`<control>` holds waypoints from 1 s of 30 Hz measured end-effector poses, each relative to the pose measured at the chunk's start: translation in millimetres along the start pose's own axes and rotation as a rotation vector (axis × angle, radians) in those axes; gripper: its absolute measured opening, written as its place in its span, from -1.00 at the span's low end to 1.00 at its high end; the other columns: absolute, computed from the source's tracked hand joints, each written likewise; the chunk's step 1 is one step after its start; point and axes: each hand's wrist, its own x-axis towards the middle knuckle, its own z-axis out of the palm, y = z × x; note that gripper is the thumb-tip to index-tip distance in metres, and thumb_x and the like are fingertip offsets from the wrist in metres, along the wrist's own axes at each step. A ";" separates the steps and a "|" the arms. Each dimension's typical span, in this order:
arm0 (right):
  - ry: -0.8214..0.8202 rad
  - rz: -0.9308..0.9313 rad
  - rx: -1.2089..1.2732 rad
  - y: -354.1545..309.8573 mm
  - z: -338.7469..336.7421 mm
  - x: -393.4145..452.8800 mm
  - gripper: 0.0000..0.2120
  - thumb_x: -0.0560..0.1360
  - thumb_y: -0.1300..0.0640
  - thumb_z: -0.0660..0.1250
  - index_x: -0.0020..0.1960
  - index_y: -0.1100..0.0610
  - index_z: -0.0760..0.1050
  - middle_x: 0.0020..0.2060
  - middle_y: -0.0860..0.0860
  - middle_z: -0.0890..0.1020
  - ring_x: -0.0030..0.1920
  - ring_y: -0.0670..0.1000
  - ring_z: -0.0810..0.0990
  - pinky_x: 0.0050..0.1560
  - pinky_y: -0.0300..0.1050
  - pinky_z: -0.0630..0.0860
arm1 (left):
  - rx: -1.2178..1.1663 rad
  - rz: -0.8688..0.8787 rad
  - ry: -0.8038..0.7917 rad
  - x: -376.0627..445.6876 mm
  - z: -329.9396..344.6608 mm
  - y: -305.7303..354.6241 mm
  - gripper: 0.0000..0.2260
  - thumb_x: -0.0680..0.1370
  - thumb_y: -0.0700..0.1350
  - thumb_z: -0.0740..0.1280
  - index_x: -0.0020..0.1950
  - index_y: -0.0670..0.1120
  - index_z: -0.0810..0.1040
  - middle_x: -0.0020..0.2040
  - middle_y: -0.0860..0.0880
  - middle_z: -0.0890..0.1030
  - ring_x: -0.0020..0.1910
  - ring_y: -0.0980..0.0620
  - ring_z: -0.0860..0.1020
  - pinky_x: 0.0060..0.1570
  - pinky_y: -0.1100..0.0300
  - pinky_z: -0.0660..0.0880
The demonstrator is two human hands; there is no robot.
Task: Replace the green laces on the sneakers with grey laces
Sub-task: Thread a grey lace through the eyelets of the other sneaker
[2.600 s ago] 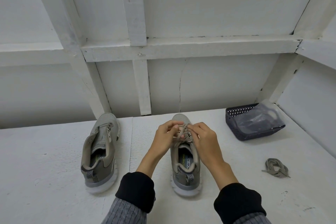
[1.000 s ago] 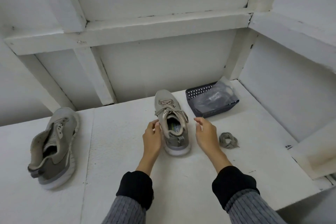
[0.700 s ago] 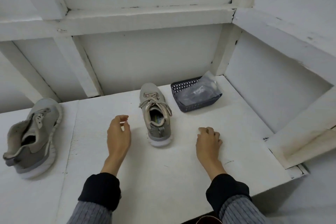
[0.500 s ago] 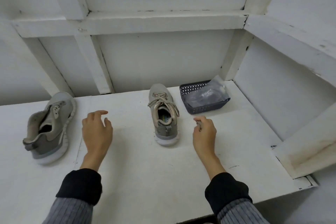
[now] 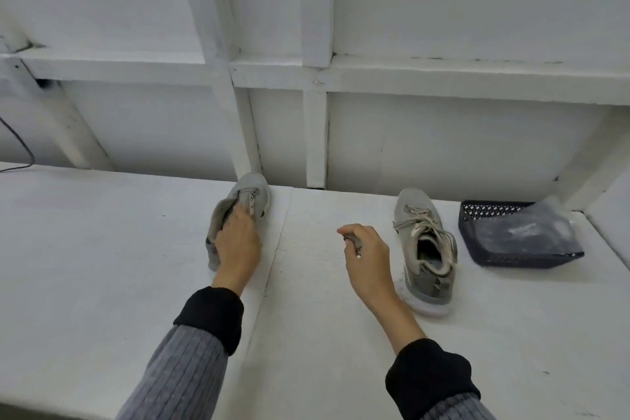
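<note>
Two grey sneakers stand on the white table (image 5: 102, 266). The unlaced sneaker (image 5: 250, 196) is at the back centre-left, toe toward the wall; my left hand (image 5: 238, 244) grips its collar and covers its heel. The laced sneaker (image 5: 424, 245) sits to the right with a tied bow. My right hand (image 5: 366, 249) hovers between the two shoes, fingers curled round a bundled grey lace (image 5: 354, 242); only a bit of the lace and a white tip show.
A dark mesh basket (image 5: 484, 215) holding a clear plastic bag (image 5: 531, 232) stands at the back right, near the side wall. White wall beams run behind the table. A thin dark cable (image 5: 20, 143) hangs at the far left.
My left hand moved left and took hold of the unlaced sneaker. My right hand picked the loose grey lace off the table and carried it left, past the laced sneaker. The view swung left.
</note>
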 end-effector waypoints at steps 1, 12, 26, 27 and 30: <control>0.001 0.007 0.003 0.4 4.6 0.7 -0.71 0.56 0.38 0.19 0.09 0.10 0.58 0.02 -0.03 0.56 0.00 -0.14 0.55 0.01 -0.48 0.42 | -0.080 -0.017 -0.014 4.5 -1.3 -1.3 -0.72 0.59 -0.27 0.19 0.30 -0.24 0.41 0.14 -0.17 0.58 0.10 -0.20 0.58 -0.11 -0.02 0.49; 0.205 0.191 0.075 21.7 7.5 16.7 -0.75 0.53 0.36 0.24 0.06 0.08 0.57 0.00 0.01 0.62 -0.01 -0.11 0.60 0.05 -0.30 0.51 | -0.192 0.231 -0.319 -51.0 16.8 95.8 -0.89 0.53 -0.16 0.35 0.01 -0.11 0.46 -0.08 -0.06 0.57 -0.09 -0.10 0.58 -0.11 0.15 0.50; 0.240 0.317 0.597 -0.1 -3.1 35.4 -0.87 0.60 0.24 0.21 0.14 0.19 0.35 -0.03 0.08 0.62 -0.15 -0.02 0.69 -0.02 -0.09 0.59 | -0.855 0.305 -0.352 -2.1 9.0 88.1 -0.90 0.59 -0.08 0.34 0.06 0.02 0.63 -0.03 0.16 0.66 -0.03 0.27 0.58 -0.06 0.47 0.46; 0.222 0.305 0.601 -1.8 -4.1 37.8 -0.89 0.61 0.23 0.21 0.13 0.21 0.40 -0.03 0.11 0.63 -0.12 0.00 0.68 -0.05 -0.13 0.60 | -0.873 0.311 -0.360 -0.2 11.8 89.7 -0.88 0.59 -0.05 0.35 0.09 0.02 0.63 -0.01 0.17 0.65 0.00 0.26 0.58 -0.05 0.46 0.47; 0.173 0.276 0.550 -5.6 -8.1 42.6 -0.89 0.59 0.19 0.25 0.03 0.20 0.52 -0.12 0.07 0.65 -0.13 -0.04 0.64 -0.12 -0.24 0.56 | -0.893 0.329 -0.410 5.0 15.8 95.5 -0.80 0.54 0.07 0.38 0.13 0.06 0.61 0.03 0.22 0.63 0.04 0.29 0.56 -0.05 0.43 0.49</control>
